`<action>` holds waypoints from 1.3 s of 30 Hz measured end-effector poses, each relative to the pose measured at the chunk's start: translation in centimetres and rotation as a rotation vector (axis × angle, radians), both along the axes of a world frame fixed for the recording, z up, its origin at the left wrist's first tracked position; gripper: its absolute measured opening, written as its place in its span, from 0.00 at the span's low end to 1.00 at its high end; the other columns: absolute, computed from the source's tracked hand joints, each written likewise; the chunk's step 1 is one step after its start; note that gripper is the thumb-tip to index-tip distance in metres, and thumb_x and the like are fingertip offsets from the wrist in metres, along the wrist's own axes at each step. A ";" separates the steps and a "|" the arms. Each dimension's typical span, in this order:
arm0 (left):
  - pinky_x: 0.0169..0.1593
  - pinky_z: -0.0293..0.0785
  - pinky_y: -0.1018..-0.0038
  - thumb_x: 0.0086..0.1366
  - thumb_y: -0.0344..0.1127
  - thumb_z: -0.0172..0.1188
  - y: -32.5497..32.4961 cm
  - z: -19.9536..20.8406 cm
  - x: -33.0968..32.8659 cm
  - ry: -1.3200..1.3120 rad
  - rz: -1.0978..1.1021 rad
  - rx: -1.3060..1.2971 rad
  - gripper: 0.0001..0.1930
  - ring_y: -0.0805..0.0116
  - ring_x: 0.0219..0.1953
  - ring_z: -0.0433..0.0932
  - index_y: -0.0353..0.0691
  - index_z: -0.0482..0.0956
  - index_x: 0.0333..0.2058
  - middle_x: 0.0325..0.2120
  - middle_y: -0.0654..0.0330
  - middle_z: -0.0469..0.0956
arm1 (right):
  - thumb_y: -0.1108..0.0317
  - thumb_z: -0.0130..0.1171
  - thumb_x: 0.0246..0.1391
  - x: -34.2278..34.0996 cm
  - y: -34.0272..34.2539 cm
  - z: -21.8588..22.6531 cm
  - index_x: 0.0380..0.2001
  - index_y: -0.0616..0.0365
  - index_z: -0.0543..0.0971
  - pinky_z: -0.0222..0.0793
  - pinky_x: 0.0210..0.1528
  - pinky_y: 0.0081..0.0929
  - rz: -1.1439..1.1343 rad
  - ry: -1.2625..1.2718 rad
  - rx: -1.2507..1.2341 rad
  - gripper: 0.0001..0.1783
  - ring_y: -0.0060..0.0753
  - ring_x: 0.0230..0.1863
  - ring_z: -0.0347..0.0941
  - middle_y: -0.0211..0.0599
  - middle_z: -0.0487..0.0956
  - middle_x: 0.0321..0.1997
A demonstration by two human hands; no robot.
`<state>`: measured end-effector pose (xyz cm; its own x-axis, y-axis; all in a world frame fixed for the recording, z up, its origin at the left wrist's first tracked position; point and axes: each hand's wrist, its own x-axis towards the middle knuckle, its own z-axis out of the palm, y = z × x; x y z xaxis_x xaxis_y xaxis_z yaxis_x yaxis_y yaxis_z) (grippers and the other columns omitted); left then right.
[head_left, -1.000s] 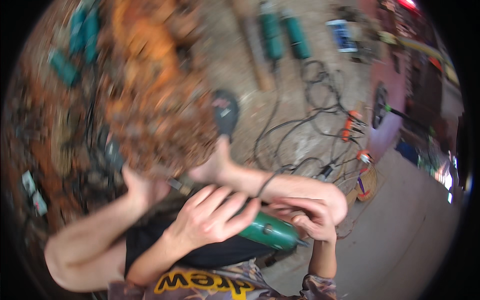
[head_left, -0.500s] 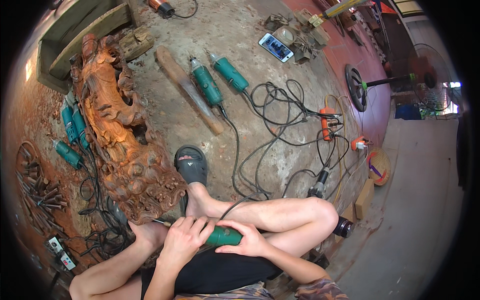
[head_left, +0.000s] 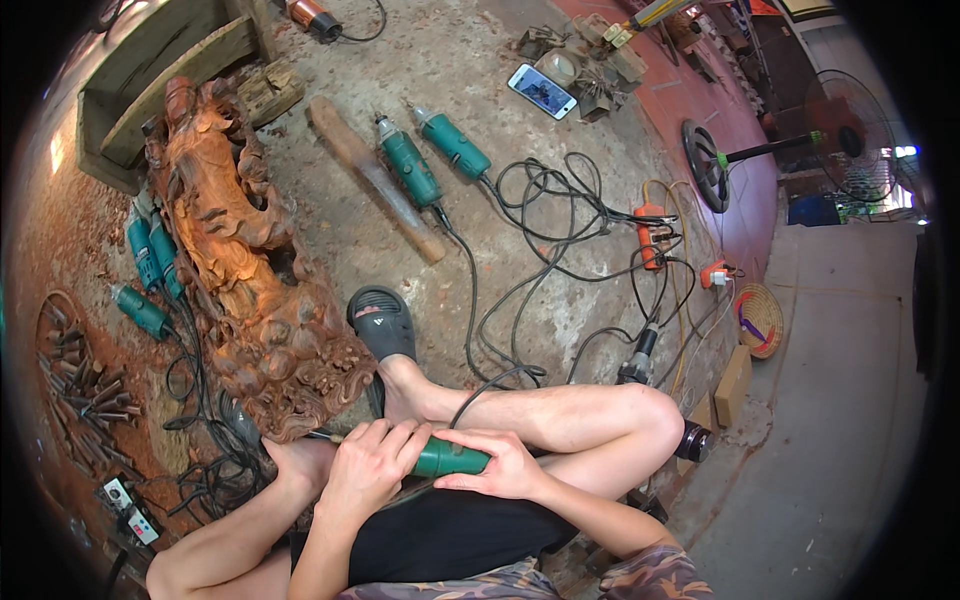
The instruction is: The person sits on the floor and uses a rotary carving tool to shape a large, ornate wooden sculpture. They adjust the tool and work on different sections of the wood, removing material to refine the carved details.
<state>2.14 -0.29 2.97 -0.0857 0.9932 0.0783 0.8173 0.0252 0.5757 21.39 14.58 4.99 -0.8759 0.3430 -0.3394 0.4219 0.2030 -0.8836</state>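
A green die grinder (head_left: 447, 458) lies level across my lap, its thin bit pointing left toward the lower end of a carved wooden figure (head_left: 235, 265). Whether the bit touches the wood I cannot tell. My left hand (head_left: 368, 462) wraps over the grinder's front part. Around its rear end my right hand (head_left: 503, 465) is closed, thumb below and fingers on top. The carving is reddish brown with orange patches, leaning with its upper end against wooden planks (head_left: 185, 85). Its base reaches down close to my bare foot (head_left: 300, 462).
Two green grinders (head_left: 410, 165) and a wooden club (head_left: 370, 175) lie ahead, amid looped black cords (head_left: 560, 225) running to an orange power strip (head_left: 650, 238). More grinders (head_left: 150, 255) and a pile of carving bits (head_left: 90, 400) lie left. A phone (head_left: 542, 92) and fan (head_left: 840, 140) are farther right.
The view has shifted slightly. The grinder has turned a little in my lap, its rear end rising slightly in view with my right hand. Both hands keep hold of it.
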 end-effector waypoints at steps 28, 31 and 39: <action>0.38 0.79 0.70 0.54 0.35 0.64 -0.5 -3.2 1.8 0.003 0.107 0.089 0.15 0.67 0.33 0.78 0.42 0.82 0.42 0.30 0.65 0.75 | 0.67 0.84 0.41 0.4 -0.5 -1.7 0.57 0.68 0.82 0.78 0.52 0.31 -0.043 -0.120 0.033 0.38 0.33 0.46 0.84 0.45 0.87 0.44; 0.38 0.79 0.70 0.54 0.35 0.64 -0.2 -3.5 1.9 0.003 0.123 0.111 0.14 0.67 0.33 0.78 0.42 0.82 0.41 0.30 0.65 0.75 | 0.68 0.84 0.40 0.3 -0.5 -1.6 0.57 0.68 0.82 0.78 0.53 0.31 -0.061 -0.104 0.051 0.38 0.33 0.47 0.84 0.45 0.87 0.45; 0.39 0.79 0.69 0.54 0.35 0.64 -0.3 -3.5 2.0 -0.005 0.130 0.097 0.12 0.67 0.33 0.78 0.42 0.81 0.38 0.31 0.65 0.75 | 0.70 0.84 0.41 0.2 -0.2 -1.5 0.57 0.69 0.81 0.77 0.56 0.32 -0.001 -0.117 0.050 0.38 0.35 0.49 0.84 0.46 0.87 0.46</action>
<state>4.11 -0.63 -0.51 -0.2134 0.9616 0.1727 0.8081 0.0744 0.5844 21.62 14.41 3.54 -0.8308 0.3634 -0.4216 0.5219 0.2452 -0.8170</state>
